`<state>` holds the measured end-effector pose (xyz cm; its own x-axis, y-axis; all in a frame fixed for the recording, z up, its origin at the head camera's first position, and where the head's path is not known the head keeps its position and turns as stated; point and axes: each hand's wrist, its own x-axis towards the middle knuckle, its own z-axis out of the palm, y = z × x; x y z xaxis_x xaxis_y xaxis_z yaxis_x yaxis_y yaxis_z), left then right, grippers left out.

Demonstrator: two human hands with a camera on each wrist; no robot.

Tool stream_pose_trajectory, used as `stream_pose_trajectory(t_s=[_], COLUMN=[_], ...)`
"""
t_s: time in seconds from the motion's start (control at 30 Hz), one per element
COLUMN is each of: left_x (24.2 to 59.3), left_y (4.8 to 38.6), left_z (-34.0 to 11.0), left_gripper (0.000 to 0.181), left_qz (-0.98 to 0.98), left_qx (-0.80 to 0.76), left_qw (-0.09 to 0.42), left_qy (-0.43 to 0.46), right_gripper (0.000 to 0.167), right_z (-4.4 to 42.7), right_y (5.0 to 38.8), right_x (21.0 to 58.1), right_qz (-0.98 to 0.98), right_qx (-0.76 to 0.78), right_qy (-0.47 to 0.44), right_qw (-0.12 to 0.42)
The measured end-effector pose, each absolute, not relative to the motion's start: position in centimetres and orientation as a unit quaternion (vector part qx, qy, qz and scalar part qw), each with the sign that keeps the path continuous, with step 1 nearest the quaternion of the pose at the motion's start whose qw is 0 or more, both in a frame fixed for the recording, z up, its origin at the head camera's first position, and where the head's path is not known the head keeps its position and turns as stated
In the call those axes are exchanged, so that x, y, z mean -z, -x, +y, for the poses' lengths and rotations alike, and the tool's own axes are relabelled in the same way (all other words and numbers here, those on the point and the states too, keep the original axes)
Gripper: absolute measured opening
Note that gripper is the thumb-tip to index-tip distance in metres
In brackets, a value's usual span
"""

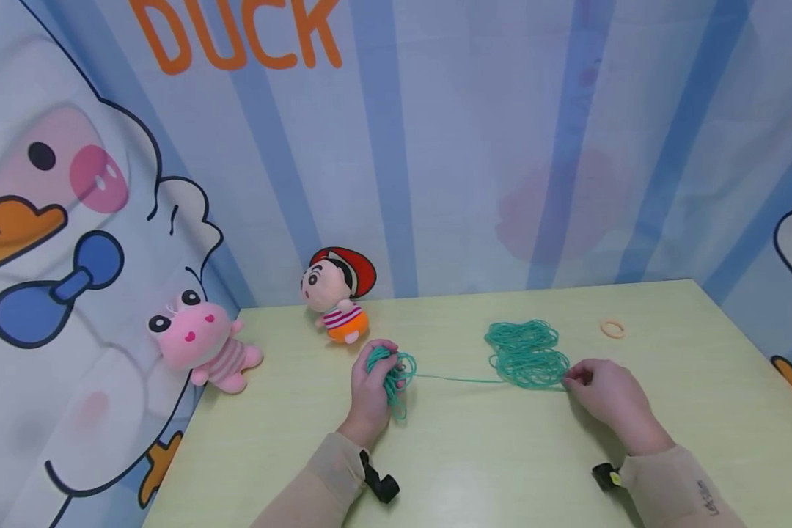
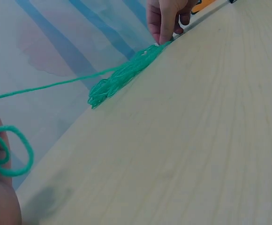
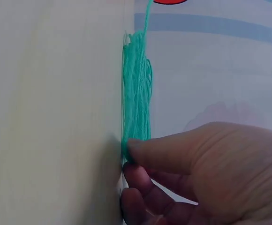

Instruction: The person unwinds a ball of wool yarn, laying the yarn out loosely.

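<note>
A loose bundle of green yarn (image 1: 396, 375) is gripped in my left hand (image 1: 368, 400), with loops hanging out past the fingers. From it one strand (image 1: 458, 378) runs taut to the right, to a larger heap of green yarn (image 1: 528, 356) lying on the table. At that heap's lower right edge, my right hand (image 1: 610, 400) pinches the yarn between thumb and fingertips. The right wrist view shows the thumb (image 3: 159, 152) pressed on the end of the heap. Only part of the left hand (image 2: 2, 197) shows in the left wrist view, beside a yarn loop.
An orange ring (image 1: 612, 328) lies behind my right hand. At the table's back edge sits a doll with a red hat (image 1: 343, 308), and a pink plush toy (image 1: 211, 345) is at the left edge. A printed curtain (image 1: 462, 147) hangs behind the table (image 1: 475, 469).
</note>
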<state>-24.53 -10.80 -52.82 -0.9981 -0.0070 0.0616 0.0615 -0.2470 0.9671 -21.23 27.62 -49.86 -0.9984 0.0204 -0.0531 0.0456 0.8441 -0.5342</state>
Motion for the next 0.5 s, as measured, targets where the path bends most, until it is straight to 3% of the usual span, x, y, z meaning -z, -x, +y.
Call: stream_pose_trajectory(t_s=[0.17, 0.33, 0.5], left_x=[52.9, 52.9, 52.8], left_y=[24.6, 24.5, 24.5], left_z=[-10.7, -10.6, -10.7], left_gripper=[0.017, 0.019, 0.018], left_qz=[-0.606, -0.601, -0.596], left_qx=[0.795, 0.798, 0.801], left_qw=[0.019, 0.021, 0.017], left_qy=[0.029, 0.035, 0.042], right_gripper=[0.022, 0.014, 0.027], right_z=[26.2, 21.8, 16.0], right_y=[20.7, 20.2, 20.2], right_x=[49.2, 48.1, 47.8], right_qz=[0.954, 0.933, 0.908], right_qx=[0.298, 0.343, 0.391], right_qy=[-0.006, 0.078, 0.149], right_qw=[-0.013, -0.072, -0.02])
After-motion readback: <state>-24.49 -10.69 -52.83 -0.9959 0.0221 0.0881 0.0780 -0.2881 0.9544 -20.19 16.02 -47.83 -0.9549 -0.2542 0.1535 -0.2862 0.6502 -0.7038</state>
